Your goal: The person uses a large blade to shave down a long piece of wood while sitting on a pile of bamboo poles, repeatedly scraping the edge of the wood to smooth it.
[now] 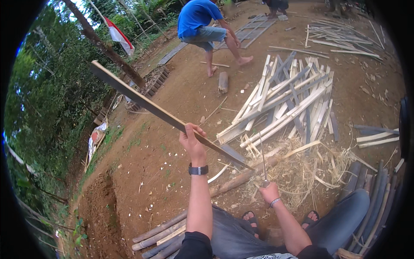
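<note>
The left hand [192, 144] is raised in front of the person, its fingers [195, 128] wrapped over a long, flat, pale-edged bamboo slat [148, 105] and clamped on it. The slat runs slantwise from upper left, where its far end stands high above the ground, down to the right, where its near end tapers to a point close to the blade of a long, thin, straight metal knife [262, 155]. The right hand [269, 192] sits lower, just above the knees, with its fingers closed tight round the knife's handle; the blade stands nearly upright, its tip pointing away from the person. A dark wristwatch [198, 169] sits on the left wrist and a light bracelet [275, 201] on the right.

Below the hands lies a round brown log [241, 176] on the bare earth ground [172, 142], amid a litter of pale straw-like bamboo shavings [302, 170]. Beyond it is a large heap of split bamboo strips [286, 97], pale and grey, lying crosswise over one another. More dark bamboo poles [161, 233] lie by the person's left leg. Further off, a person in a blue shirt [202, 21] bends over the ground, well apart from the hands.
</note>
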A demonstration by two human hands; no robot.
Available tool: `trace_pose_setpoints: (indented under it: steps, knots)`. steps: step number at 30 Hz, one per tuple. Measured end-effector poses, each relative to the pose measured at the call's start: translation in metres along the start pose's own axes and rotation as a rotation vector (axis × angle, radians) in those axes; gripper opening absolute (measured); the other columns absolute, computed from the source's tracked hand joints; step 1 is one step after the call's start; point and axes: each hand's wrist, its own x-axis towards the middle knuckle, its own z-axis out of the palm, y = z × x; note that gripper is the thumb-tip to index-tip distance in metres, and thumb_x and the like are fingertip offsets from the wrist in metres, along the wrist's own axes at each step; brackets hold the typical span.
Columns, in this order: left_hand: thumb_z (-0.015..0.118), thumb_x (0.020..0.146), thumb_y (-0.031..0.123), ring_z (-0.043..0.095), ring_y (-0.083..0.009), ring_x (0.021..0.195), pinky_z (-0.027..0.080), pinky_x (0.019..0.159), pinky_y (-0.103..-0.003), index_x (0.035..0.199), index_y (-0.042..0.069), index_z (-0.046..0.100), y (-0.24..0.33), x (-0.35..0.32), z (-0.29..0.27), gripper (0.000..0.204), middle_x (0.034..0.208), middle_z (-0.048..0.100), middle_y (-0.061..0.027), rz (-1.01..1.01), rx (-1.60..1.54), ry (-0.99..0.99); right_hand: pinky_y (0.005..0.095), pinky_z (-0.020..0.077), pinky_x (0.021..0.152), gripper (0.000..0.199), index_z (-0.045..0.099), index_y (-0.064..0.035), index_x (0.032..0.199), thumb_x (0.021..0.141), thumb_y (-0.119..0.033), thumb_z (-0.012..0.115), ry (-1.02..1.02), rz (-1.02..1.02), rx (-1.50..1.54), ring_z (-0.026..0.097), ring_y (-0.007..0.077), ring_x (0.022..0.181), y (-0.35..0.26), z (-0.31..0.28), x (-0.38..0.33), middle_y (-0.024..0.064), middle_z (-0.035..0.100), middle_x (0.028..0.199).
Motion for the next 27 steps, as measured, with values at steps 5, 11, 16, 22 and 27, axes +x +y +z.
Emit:
trace_pose_setpoints:
  steps: [5,11,16,22,27]
  knots:
    - [0.053,0.092,0.046,0.055,-0.0116,0.061,0.045,0.056,-0.025,0.085,0.008,0.055,0.020,0.016,0.024,0.039,0.068,0.055,-0.0014,-0.042,-0.121,-0.115,0.0332,0.0409,0.045,0.018,0.057,-0.0012,0.058,0.069,-0.012,0.065,0.019,-0.267,0.016,0.053,0.0160,0.045,-0.091,-0.091,-0.029,0.0060,0.055,0.051]
    - [0.050,0.092,0.051,0.056,-0.0122,0.059,0.045,0.056,-0.025,0.081,0.007,0.055,0.064,0.040,0.058,0.046,0.066,0.054,-0.0017,-0.109,-0.130,-0.283,0.0297,0.0371,0.043,0.032,0.057,-0.0019,0.057,0.078,-0.022,0.072,-0.071,-0.199,0.078,0.049,0.0100,0.045,-0.110,-0.133,-0.050,0.0015,0.052,0.048]
    - [0.048,0.092,0.053,0.055,-0.0114,0.058,0.046,0.055,-0.025,0.082,0.007,0.054,0.061,0.040,0.061,0.047,0.067,0.055,-0.0021,-0.055,-0.141,-0.279,0.0367,0.0443,0.051,0.033,0.061,0.0013,0.070,0.079,-0.029,0.070,0.031,-0.317,-0.150,0.058,0.0230,0.051,-0.074,-0.072,-0.062,0.0125,0.058,0.054]
    - [0.050,0.093,0.049,0.055,-0.0109,0.060,0.046,0.056,-0.025,0.085,0.007,0.057,0.077,0.046,0.029,0.043,0.069,0.056,-0.0022,-0.015,-0.092,-0.259,0.0437,0.0475,0.058,0.037,0.063,-0.0001,0.076,0.080,-0.037,0.068,0.039,-0.385,-0.188,0.063,0.0377,0.061,-0.078,-0.033,-0.067,0.0200,0.060,0.059]
    - [0.050,0.094,0.046,0.054,-0.0117,0.060,0.046,0.057,-0.025,0.085,0.007,0.057,0.093,0.061,0.017,0.041,0.070,0.056,-0.0027,0.001,-0.095,-0.239,0.0436,0.0489,0.059,0.040,0.064,0.0010,0.075,0.079,-0.038,0.068,0.071,-0.339,-0.278,0.063,0.0385,0.063,-0.062,-0.045,-0.055,0.0212,0.061,0.061]
